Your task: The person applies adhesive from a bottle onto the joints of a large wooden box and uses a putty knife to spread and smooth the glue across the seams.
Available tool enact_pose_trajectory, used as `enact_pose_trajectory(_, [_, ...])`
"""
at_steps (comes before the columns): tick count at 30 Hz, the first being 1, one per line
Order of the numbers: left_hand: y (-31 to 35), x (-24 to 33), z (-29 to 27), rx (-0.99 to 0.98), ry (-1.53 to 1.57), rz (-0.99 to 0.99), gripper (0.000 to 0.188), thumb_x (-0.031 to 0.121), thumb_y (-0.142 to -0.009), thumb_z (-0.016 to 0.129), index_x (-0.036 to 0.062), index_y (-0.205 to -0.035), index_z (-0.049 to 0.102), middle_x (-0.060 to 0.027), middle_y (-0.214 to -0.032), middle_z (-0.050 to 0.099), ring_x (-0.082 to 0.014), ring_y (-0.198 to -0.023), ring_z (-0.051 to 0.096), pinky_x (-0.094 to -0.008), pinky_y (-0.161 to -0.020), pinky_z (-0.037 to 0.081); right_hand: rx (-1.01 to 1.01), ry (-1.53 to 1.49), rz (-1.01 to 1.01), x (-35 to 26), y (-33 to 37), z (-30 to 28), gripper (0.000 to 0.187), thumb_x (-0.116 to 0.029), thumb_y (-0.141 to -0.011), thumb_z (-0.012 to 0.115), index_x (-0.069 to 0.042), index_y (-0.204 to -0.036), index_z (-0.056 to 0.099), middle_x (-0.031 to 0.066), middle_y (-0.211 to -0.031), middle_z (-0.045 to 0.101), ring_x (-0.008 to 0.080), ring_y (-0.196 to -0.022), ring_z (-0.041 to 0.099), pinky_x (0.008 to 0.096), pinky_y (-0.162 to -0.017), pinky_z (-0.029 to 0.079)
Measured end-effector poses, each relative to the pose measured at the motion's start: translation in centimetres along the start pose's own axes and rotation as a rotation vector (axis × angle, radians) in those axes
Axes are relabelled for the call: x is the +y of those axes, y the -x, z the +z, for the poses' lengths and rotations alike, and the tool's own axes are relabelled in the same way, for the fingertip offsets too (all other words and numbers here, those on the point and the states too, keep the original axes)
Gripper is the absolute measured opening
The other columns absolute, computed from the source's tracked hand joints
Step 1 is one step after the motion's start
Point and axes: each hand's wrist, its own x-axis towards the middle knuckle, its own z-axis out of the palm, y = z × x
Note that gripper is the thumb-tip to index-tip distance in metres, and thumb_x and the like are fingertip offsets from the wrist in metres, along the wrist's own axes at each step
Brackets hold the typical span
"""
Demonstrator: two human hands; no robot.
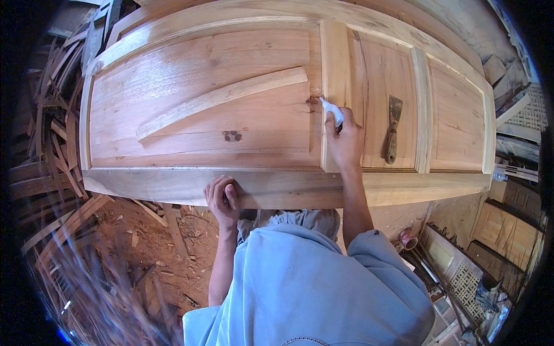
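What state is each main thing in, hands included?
Pale panelled wooden door: lying flat.
Long pale wooden strip: loose, aslant on the door.
Metal-bladed putty knife with brown handle: lying unheld.
Small white nozzled bottle: held, nozzle pointing toward a dark patch.
Right hand: closed around the bottle.
Left hand: curled at the door's near edge.

Slat (225,96) and scraper (393,128) on door (336,63)

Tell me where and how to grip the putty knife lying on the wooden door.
Take the putty knife by its handle, probably from the near side: it lies flat on the door panel, handle toward the person, blade pointing away.
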Motion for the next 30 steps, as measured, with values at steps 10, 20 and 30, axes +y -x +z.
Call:
enact_pose_trajectory(10, [0.0, -0.2, 0.1, 0.004, 0.009, 0.003, 0.019, 0.02, -0.097, 0.057, 0.0043, -0.095, 0.068, -0.011, -0.096, 0.069, -0.0321, -0.098, 0.064, -0.0424, -0.092, 0.044, 0.004, 0.048, -0.036, 0.7, 0.1, 0.9, 0.021, -0.02, -0.093, 0.064, -0.003, -0.103, 0.057, 0.0225, -0.072, 0.066, 0.0369, -0.063, 0.068, 0.0469, -0.056, 0.053])
enact_pose_trajectory(20, [0.1, -0.4, 0.0, -0.01, 0.008, -0.002, 0.019, 0.02, -0.097, 0.057, 0.0043, -0.096, 0.068, -0.0114, -0.097, 0.069, -0.0318, -0.099, 0.064, -0.0421, -0.092, 0.044, 0.046, 0.033, -0.078, 0.2, 0.6, 1.1, 0.022, -0.015, -0.092, 0.066, -0.003, -0.106, 0.056, 0.023, -0.074, 0.067, 0.0378, -0.065, 0.069, 0.0462, -0.057, 0.054])
enact_pose_trajectory(30, [0.2, -0.3, 0.1, -0.019, 0.007, -0.011, 0.019, 0.02, -0.096, 0.057, 0.0042, -0.096, 0.068, -0.0119, -0.097, 0.069, -0.0325, -0.099, 0.064, -0.043, -0.093, 0.044, 0.065, -0.044, 0.055, 0.2, 0.6, 0.6, 0.022, -0.022, -0.093, 0.067, -0.004, -0.104, 0.061, 0.0189, -0.069, 0.064, 0.0303, -0.057, 0.066, 0.0411, -0.053, 0.051])
